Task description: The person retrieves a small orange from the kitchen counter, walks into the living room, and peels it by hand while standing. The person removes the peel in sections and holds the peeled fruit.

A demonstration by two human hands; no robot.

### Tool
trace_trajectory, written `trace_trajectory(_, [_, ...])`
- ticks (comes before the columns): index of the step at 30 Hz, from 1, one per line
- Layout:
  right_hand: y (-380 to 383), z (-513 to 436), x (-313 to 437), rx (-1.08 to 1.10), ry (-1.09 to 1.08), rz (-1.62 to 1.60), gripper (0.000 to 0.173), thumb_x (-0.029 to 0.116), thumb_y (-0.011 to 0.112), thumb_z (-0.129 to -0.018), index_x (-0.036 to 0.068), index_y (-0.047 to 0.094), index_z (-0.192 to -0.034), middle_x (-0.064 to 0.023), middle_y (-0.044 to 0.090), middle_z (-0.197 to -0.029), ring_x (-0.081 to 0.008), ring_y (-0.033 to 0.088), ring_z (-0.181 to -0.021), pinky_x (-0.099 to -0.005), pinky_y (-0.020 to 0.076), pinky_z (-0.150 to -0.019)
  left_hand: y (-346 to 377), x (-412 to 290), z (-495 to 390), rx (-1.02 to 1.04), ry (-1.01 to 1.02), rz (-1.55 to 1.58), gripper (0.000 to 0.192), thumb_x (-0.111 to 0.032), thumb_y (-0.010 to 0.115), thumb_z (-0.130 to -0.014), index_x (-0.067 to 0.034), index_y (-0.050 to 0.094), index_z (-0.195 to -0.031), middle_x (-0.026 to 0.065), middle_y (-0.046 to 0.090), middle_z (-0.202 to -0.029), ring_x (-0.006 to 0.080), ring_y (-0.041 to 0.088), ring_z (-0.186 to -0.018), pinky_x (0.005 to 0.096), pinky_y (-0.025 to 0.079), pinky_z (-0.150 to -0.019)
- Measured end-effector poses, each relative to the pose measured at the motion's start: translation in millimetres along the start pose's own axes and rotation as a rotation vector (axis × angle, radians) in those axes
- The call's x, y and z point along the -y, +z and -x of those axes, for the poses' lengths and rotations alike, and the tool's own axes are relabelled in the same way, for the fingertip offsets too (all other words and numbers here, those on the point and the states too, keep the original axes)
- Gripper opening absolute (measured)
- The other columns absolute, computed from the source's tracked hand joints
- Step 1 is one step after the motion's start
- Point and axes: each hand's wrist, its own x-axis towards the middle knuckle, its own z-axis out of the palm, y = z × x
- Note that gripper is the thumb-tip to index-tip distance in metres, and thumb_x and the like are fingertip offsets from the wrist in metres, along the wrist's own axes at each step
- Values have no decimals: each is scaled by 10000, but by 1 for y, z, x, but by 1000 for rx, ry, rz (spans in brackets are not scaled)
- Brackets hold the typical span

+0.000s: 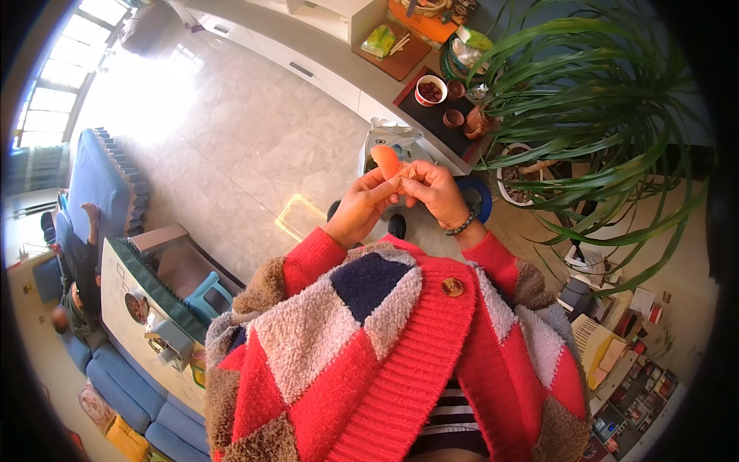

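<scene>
An orange citrus segment [385,161] stands up between my two hands, curved and bright. My left hand [365,202] grips its lower part between thumb and fingers. My right hand [434,193], with a dark beaded bracelet at the wrist, pinches a pale, thin piece [407,171] that looks like membrane or pith, right beside the segment. The fingertips of both hands nearly meet. Just beyond them is an open plastic bag [394,136], partly covered by my hands; what lies inside cannot be made out.
Beyond the bag, a cabinet holds a dark tray [432,118] with a tub of dark red fruit [430,91] and small brown cups [453,118]. A potted plant [515,174] spreads long leaves at right. Another person [84,289] is on the blue sofa at far left, behind a table [124,323].
</scene>
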Motion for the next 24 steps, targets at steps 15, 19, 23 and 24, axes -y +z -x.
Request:
trace_trajectory(15, [-22, 7, 4, 245, 52, -67, 196, 116, 542, -945, 16, 595, -1104, -10, 618, -866, -92, 585, -710, -221, 476, -676, 9, -18, 7, -22, -98, 58, 303, -146, 596, -929, -13, 557, -1199, 13, 633, -1045, 49, 562, -789, 180, 462, -728])
trace_trajectory(19, [-25, 10, -2, 202, 10, -63, 198, 110, 536, -943, 13, 597, -1105, -29, 632, -886, -111, 607, -749, -238, 494, -705, 13, -20, 5, 35, 9, -225, 333, -167, 589, -940, -2, 542, -1224, 36, 631, -1072, 78, 586, -890, 197, 460, -780])
trace_trajectory(23, [-21, 14, 0, 40, -25, -96, 194, 94, 514, -938, 12, 618, -1079, -56, 654, -933, -124, 624, -785, -254, 507, -704, 27, -18, 6, 49, 134, -455, 337, -186, 568, -959, 10, 539, -1232, 39, 634, -1074, 100, 595, -956, 225, 466, -833])
trace_trajectory(24, [-20, 16, 0, 23, -29, -112, 193, 87, 508, -936, 12, 622, -1072, -57, 656, -937, -125, 626, -787, -253, 508, -704, 32, -19, 7, 53, 136, -433, 329, -196, 568, -961, 10, 548, -1217, 40, 640, -1053, 105, 602, -942, 224, 469, -831])
